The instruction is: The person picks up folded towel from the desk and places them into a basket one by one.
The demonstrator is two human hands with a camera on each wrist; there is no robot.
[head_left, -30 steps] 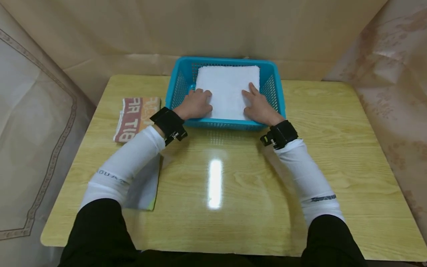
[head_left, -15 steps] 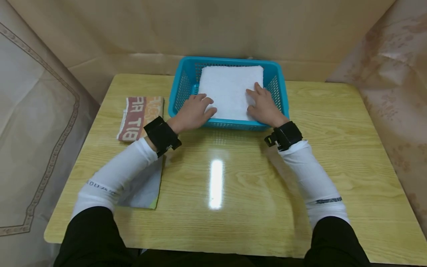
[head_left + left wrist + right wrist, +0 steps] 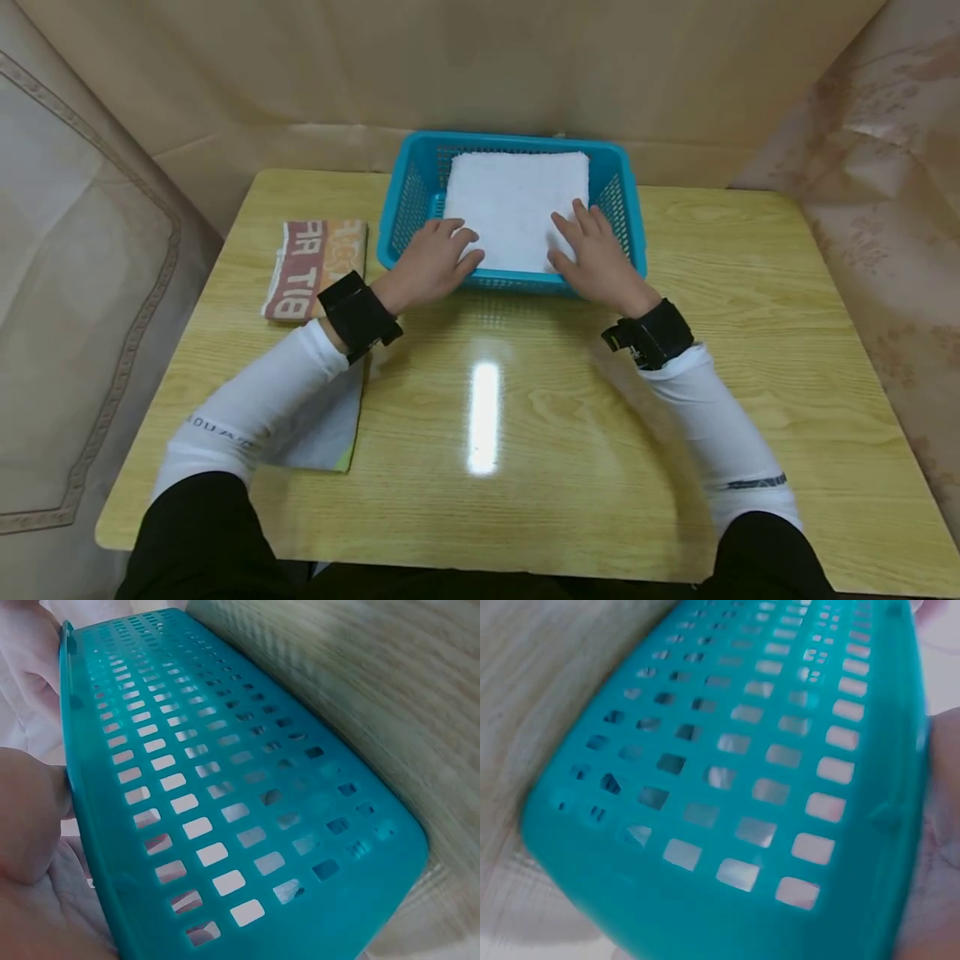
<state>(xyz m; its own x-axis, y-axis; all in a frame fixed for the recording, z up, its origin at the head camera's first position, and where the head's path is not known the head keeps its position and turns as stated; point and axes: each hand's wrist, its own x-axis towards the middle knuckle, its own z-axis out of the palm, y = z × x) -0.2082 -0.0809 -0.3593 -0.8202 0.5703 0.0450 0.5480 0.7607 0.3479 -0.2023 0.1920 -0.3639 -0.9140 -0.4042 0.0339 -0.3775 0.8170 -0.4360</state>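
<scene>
A folded white towel [image 3: 517,208] lies flat inside a blue-green plastic basket [image 3: 627,179] with perforated walls. My left hand [image 3: 429,262] is over the basket's near left rim, its fingers loosely bent above the towel's near left corner and holding nothing. Spread fingers mark my right hand [image 3: 598,262], which is over the near right rim beside the towel's right edge. Whether either hand touches the towel or the rim is hard to tell. Both wrist views show the basket's near wall [image 3: 195,787], with part of each hand at the frame's edge.
A folded red and orange towel [image 3: 303,271] with lettering lies left of the basket. A grey cloth [image 3: 322,425] is partly hidden under my left forearm. The wooden table [image 3: 525,508] meets a beige covering [image 3: 487,67] behind the basket.
My left hand has drawn back from the towel toward the near left, its fingers loosening. The right hand has lifted and shifted slightly toward me. The white towel stays in the basket.
</scene>
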